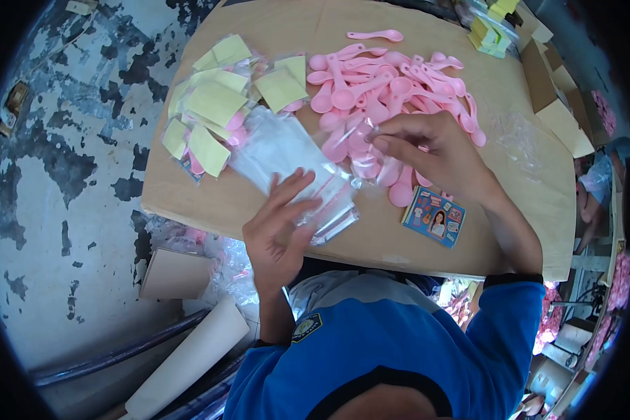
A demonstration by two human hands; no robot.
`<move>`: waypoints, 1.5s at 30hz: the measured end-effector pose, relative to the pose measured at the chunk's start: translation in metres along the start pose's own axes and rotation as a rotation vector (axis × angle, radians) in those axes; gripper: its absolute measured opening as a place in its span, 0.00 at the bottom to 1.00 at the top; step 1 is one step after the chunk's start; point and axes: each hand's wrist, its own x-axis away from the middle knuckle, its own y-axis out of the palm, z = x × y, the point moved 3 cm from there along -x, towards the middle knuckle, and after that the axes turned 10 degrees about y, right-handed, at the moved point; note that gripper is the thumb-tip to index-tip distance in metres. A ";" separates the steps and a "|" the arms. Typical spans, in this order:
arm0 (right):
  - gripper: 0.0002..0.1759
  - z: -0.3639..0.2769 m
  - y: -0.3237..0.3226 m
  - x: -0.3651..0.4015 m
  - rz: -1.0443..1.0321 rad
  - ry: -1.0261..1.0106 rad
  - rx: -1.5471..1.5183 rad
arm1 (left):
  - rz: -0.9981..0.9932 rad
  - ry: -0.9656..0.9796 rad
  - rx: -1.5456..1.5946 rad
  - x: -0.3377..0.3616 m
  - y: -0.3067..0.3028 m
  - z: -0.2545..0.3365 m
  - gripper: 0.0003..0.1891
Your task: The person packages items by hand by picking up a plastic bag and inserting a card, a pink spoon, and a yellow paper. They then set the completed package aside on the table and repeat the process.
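My left hand hovers at a stack of clear plastic bags, its fingers apart and slightly bent. My right hand is closed, thumb and forefinger pinching a piece of clear plastic film that hangs over the spoons. Behind and below it spreads a heap of pink plastic spoons. A small stack of blue printed cards lies under my right wrist, near the table's front edge. Left of the bags are several packed bags with pale yellow cards and pink pieces inside.
Brown paper covers the table. One spoon lies apart at the back. Yellow card bundles and an open cardboard box stand at the right. Crumpled clear film lies near the box. A large paper roll leans below left.
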 end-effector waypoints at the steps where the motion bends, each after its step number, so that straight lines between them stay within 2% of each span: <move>1: 0.09 -0.002 -0.001 0.011 -0.005 0.004 -0.111 | 0.144 -0.090 0.366 -0.007 0.021 0.015 0.33; 2: 0.09 -0.004 -0.003 0.022 -0.008 0.011 -0.223 | 0.290 -0.185 0.732 -0.011 0.041 0.025 0.40; 3: 0.07 -0.008 -0.005 0.032 -0.022 0.033 -0.235 | 0.212 -0.243 0.738 -0.014 0.058 0.025 0.58; 6: 0.07 -0.014 -0.017 0.058 -0.076 0.038 -0.169 | 0.121 -0.473 0.993 -0.022 0.101 0.024 0.57; 7: 0.07 -0.008 -0.019 0.065 -0.078 0.083 -0.163 | 0.007 -0.436 1.145 -0.024 0.109 0.019 0.50; 10: 0.06 0.013 -0.027 0.082 0.001 -0.019 -0.090 | -0.032 -0.667 1.192 -0.021 0.124 0.023 0.41; 13: 0.06 0.030 -0.043 0.097 0.193 0.020 -0.232 | -0.181 -0.665 1.321 -0.020 0.136 0.020 0.34; 16: 0.07 0.038 -0.058 0.107 0.287 -0.052 -0.499 | -0.439 -0.712 1.276 -0.015 0.144 0.018 0.31; 17: 0.07 0.041 -0.059 0.110 0.261 -0.025 -0.480 | -0.424 -0.655 1.285 -0.012 0.143 0.016 0.29; 20: 0.07 0.035 -0.053 0.113 -0.111 0.187 -0.370 | -0.322 -0.552 1.234 0.002 0.143 0.005 0.23; 21: 0.07 0.036 -0.050 0.111 -0.141 0.158 -0.260 | -0.243 -0.551 1.158 0.002 0.144 0.000 0.22; 25: 0.08 0.046 -0.045 0.109 -0.084 0.123 -0.153 | -0.113 -0.505 0.776 -0.024 0.141 0.005 0.21; 28: 0.08 0.049 -0.046 0.107 -0.024 0.144 -0.053 | -0.226 -0.415 0.593 -0.030 0.144 0.009 0.19; 31: 0.11 0.050 -0.055 0.105 0.024 0.105 0.201 | 0.103 -0.525 0.979 -0.049 0.143 0.003 0.16; 33: 0.14 0.059 -0.054 0.108 0.076 0.011 0.459 | 0.124 -0.507 0.901 -0.052 0.138 0.002 0.17; 36: 0.15 0.069 -0.048 0.108 -0.001 0.131 0.502 | 0.181 -0.449 0.830 -0.054 0.135 -0.001 0.17; 39: 0.13 0.066 -0.053 0.104 -0.110 0.310 0.420 | 0.216 -0.433 0.750 -0.052 0.131 -0.008 0.17; 42: 0.12 0.067 -0.058 0.103 -0.089 0.360 0.382 | 0.298 -0.448 0.747 -0.048 0.127 -0.015 0.16; 45: 0.11 0.069 -0.060 0.101 0.030 0.264 0.415 | 0.372 -0.437 0.853 -0.052 0.125 -0.011 0.14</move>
